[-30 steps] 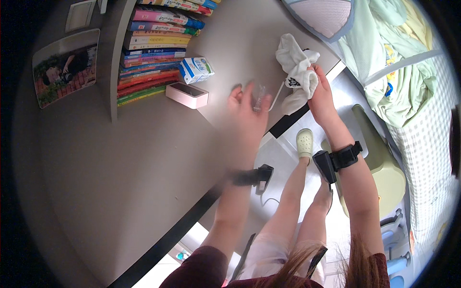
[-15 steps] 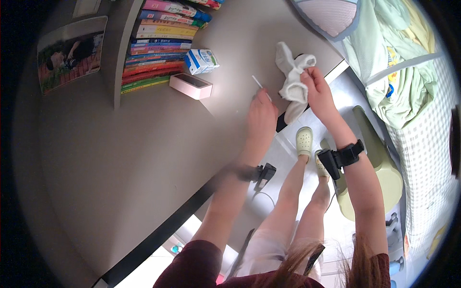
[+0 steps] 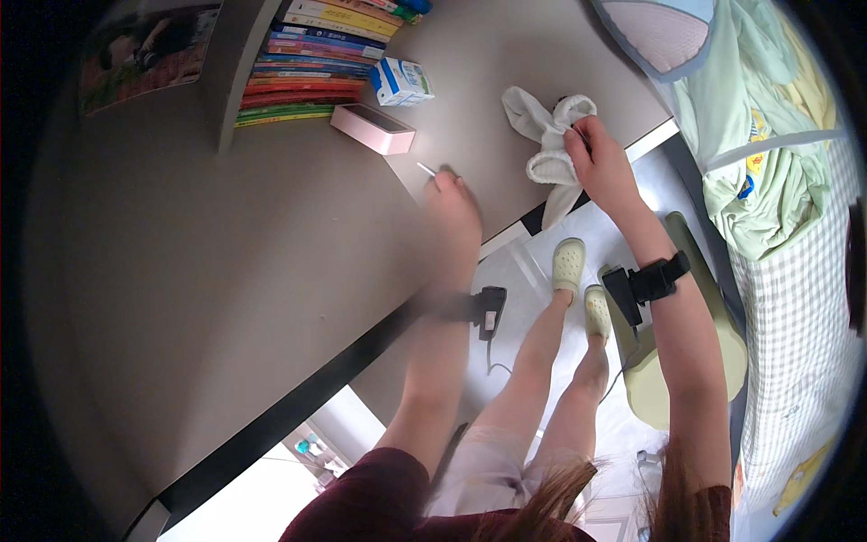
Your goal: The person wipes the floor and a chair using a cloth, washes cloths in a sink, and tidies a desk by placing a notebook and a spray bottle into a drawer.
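Observation:
My right hand (image 3: 603, 172) pinches a bundle of white cloth (image 3: 547, 135) that looks like a pair of socks, with two cuff-like openings showing. The bundle is at the right edge of the grey desk, and its lower end hangs over that edge. Left of it, above the desk, my left hand (image 3: 456, 212) is closed around a thin white stick (image 3: 427, 169). Only the stick's tip shows past the fingers, and motion smears the hand and wrist.
Near my left hand lie a pink box (image 3: 373, 129) and a blue-and-white carton (image 3: 401, 82). Behind them several books (image 3: 312, 81) stand against a shelf panel. To the right are a green stool (image 3: 664, 384) and a bed with checked bedding (image 3: 786, 334).
My left hand has moved left with the stick, away from the white socks and toward the pink box. My right hand stays on the socks, whose upper end has swung slightly left.

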`<state>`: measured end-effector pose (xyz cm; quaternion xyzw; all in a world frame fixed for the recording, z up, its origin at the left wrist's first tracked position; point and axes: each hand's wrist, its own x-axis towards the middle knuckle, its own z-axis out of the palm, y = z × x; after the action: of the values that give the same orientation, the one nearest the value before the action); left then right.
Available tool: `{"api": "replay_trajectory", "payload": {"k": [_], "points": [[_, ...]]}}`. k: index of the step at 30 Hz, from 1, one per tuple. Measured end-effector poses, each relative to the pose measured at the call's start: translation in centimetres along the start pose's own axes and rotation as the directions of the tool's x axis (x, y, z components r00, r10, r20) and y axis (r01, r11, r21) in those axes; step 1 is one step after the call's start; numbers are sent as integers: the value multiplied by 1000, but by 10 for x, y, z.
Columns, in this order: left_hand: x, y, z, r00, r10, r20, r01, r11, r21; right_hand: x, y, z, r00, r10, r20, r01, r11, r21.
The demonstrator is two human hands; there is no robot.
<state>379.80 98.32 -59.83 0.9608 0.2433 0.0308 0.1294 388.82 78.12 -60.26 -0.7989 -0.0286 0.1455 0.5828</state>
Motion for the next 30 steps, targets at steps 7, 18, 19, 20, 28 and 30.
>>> {"api": "replay_trajectory", "payload": {"k": [7, 18, 19, 20, 28, 30], "points": [[28, 27, -15, 996, -50, -76, 9, 886, -463, -1, 7, -1, 1000, -4, -26, 4, 1000, 9], [166, 7, -55, 989, 45, -138, 5, 938, 347, 2, -1, 1, 999, -42, -34, 44, 998, 52], [162, 12, -55, 995, 66, -80, -51, 982, 182, 2, -1, 1, 999, -27, -35, 29, 997, 77], [154, 16, -53, 992, 106, -65, -98, 989, 110, 2, -2, 2, 999, -13, -34, 16, 995, 103], [100, 58, -38, 985, -86, -148, 87, 996, 1, 0, 3, 2, 996, -15, -87, 25, 993, 117], [109, 41, -46, 994, -24, -110, 41, 988, 150, 0, 6, -3, 997, 10, -73, -3, 996, 90]]}}
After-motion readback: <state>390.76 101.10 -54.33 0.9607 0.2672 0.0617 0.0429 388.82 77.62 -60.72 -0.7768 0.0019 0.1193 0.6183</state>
